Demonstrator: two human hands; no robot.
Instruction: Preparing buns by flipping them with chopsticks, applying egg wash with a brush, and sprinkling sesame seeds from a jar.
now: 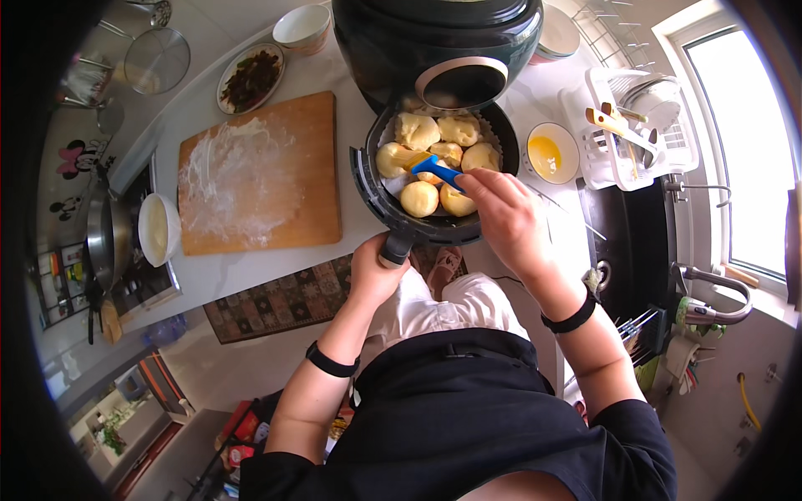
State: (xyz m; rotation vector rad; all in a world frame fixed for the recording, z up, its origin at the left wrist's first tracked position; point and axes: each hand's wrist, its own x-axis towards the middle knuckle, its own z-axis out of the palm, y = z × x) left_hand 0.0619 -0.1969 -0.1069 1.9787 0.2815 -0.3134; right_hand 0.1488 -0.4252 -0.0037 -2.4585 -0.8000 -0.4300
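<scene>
My left hand grips the handle of a black air fryer basket, which is pulled partway out of the dark air fryer. Several pale dough buns lie in it on white paper. In my right hand is a blue-handled pastry brush. Its yellowish bristles touch or hover just over a bun on the left side; I cannot tell which. To the right of the basket stands a white bowl of beaten egg.
A floury wooden board lies left of the basket. Beyond it are a plate of dark food and a bowl. Another bowl sits by the hob. On the right are a white dish rack and a black sink.
</scene>
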